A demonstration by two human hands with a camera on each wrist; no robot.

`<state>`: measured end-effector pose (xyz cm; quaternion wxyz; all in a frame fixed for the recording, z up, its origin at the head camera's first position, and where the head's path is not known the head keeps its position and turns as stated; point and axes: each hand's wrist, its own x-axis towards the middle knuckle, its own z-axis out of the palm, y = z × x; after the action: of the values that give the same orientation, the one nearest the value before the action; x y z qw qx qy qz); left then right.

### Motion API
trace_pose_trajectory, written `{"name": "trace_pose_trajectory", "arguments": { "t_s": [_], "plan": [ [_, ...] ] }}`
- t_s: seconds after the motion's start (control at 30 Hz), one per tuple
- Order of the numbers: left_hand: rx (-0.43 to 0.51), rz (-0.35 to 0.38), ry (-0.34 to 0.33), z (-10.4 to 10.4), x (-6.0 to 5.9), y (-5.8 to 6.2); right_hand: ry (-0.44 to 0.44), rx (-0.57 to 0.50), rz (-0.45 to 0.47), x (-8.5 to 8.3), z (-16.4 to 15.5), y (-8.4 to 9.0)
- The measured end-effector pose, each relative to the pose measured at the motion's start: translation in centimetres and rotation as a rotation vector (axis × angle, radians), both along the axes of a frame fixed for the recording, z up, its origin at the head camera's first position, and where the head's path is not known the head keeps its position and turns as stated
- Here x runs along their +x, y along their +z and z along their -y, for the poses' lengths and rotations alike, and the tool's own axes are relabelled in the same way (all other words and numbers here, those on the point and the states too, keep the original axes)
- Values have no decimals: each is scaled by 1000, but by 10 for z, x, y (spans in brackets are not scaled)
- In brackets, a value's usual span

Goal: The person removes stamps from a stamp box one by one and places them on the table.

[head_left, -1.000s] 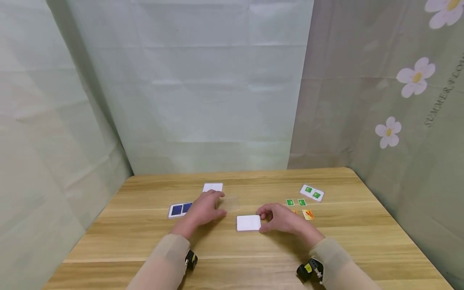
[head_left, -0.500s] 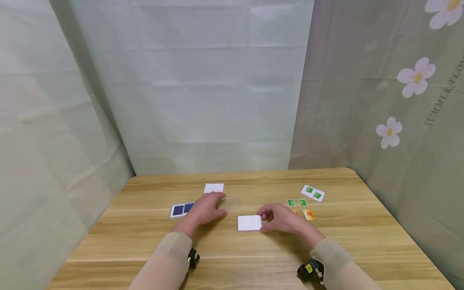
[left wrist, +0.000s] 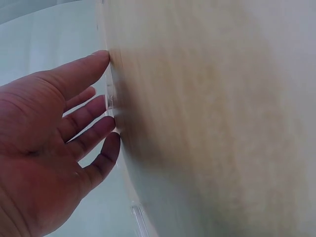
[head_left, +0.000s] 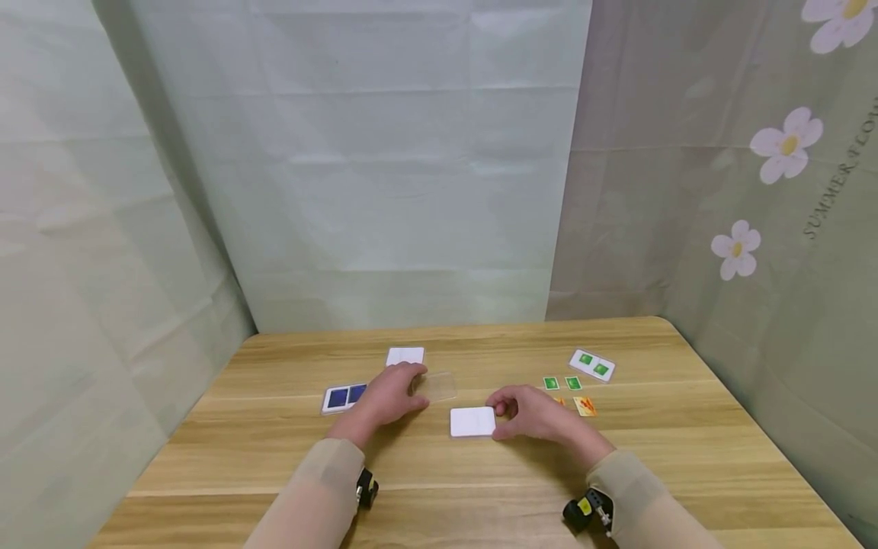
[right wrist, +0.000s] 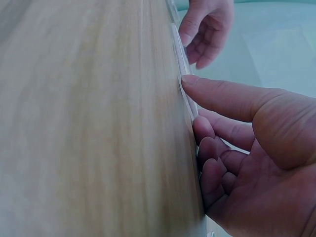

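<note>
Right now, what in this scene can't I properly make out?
Head view: the left end of the clear plate, covered by the left grip.
Head view: the blue card's lower right corner, behind that same grip.
Head view: most of one orange square, behind the right grip.
Head view: the last cloth lettering, cut off by the picture's right edge.
Right wrist view: the front white card's face, turned edge-on.
</note>
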<state>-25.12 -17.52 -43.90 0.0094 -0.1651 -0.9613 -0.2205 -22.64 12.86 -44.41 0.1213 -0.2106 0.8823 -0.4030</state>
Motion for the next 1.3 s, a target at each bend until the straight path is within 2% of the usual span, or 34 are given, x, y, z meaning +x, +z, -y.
{"name": "trace_pose_trajectory", "arguments": {
  "t_s": [0.33,0.77,1.03,1.3],
  "plan": [
    [-41,-46,-48,-1,-2,1,4,-14,6,0,-1,0],
    [51,-30,-191,-20,22,16,24,-34,5,-1,-3,0],
    [29,-11,-227,-31,31,19,37,-34,2,-1,-4,0],
    [-29,-33,-277,-40,36,17,37,-63,24,-1,-4,0]
  ]
}}
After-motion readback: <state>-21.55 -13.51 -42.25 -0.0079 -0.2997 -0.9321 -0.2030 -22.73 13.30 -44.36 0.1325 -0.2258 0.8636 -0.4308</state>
